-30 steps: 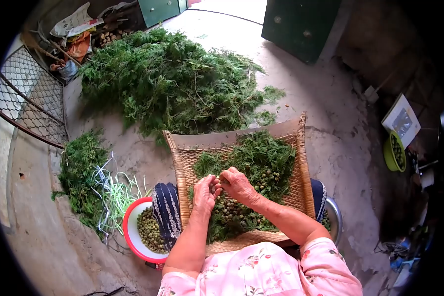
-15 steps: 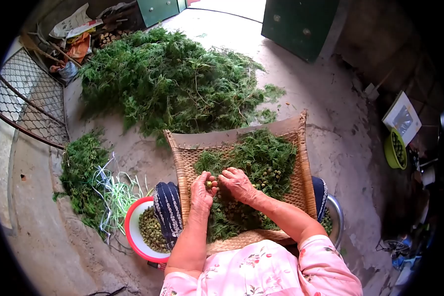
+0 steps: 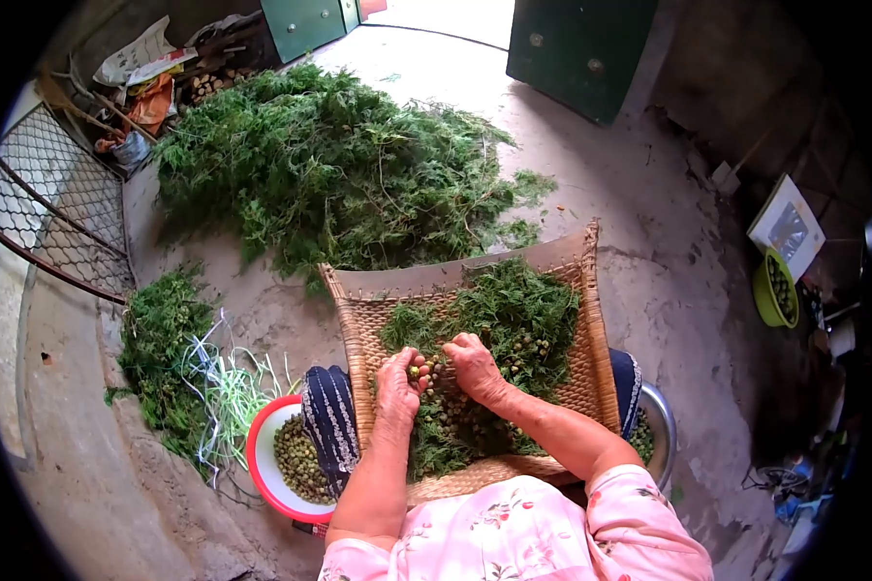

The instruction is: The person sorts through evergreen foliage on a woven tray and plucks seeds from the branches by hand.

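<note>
Small round green cones (image 3: 415,373) lie in the curled fingers of my left hand (image 3: 397,382), palm up over the left part of a woven wicker basket tray (image 3: 354,334). Just to its right, my right hand (image 3: 476,368) is closed with its fingertips pinched, back of the hand upward. What it pinches is too small to make out. Beneath and beyond both hands, feathery green conifer sprigs (image 3: 513,305) with clusters of cones fill much of the tray, which rests across my lap.
A red-rimmed basin (image 3: 258,455) of cones stands at my left, a metal bowl (image 3: 664,426) at my right. Ahead lies a big heap of branches (image 3: 329,165). Pale plastic strips (image 3: 237,387) lie beside a smaller pile (image 3: 160,339). A green basin (image 3: 767,295) sits far right.
My right hand has shifted slightly right and its fingers have curled in more tightly. My left hand is a little lower, still holding the cones.
</note>
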Tool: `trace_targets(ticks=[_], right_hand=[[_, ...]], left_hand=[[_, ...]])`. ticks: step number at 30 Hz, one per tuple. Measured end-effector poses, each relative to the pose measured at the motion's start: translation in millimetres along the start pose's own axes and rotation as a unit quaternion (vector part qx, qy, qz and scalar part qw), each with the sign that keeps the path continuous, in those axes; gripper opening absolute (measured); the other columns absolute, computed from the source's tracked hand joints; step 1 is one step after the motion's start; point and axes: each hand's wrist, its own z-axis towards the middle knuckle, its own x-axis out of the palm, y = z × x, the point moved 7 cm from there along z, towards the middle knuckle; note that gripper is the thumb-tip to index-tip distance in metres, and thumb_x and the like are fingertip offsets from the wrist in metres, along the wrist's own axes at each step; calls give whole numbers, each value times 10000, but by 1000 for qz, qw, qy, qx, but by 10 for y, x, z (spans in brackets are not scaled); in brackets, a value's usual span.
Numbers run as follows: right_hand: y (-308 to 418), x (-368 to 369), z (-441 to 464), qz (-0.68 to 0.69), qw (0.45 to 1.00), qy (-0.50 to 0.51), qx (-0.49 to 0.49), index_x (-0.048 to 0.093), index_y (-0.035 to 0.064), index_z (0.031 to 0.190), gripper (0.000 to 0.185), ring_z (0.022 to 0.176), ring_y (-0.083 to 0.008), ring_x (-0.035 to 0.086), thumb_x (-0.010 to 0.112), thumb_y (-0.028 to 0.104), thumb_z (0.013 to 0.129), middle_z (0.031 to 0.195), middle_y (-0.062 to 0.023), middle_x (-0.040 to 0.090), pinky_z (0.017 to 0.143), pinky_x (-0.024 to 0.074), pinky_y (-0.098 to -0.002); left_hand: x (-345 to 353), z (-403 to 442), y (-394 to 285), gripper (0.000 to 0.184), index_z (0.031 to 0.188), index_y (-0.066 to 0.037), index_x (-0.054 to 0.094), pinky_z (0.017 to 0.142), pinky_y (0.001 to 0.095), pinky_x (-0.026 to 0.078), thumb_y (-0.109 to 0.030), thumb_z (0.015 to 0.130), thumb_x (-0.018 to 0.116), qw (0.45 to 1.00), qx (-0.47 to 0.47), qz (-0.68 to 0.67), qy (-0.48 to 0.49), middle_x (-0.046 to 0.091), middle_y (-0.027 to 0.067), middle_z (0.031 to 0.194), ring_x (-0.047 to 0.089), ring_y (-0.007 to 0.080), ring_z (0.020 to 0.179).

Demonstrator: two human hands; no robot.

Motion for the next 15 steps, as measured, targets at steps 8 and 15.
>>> trace_targets(ticks=[8, 15], right_hand=[[319, -240, 197, 255, 965, -41, 39, 623, 17, 952, 178, 809, -236, 615, 577, -26, 786, 903, -121, 608, 685, 506, -294], [273, -60, 144, 141, 989, -6, 34, 519, 11, 1130, 357, 981, -328, 549, 573, 27, 777, 1084, -161, 547, 854, 457, -374]], left_hand=[[173, -59, 130, 205, 875, -91, 591, 445, 252, 460, -296, 869, 597, 998, -29, 4, 53, 604, 32, 725, 574, 142, 558], [50, -5, -52, 253, 838, -121, 559, 393, 200, 405, -370, 864, 591, 996, -16, -84, 15, 584, 6, 701, 549, 122, 558]])
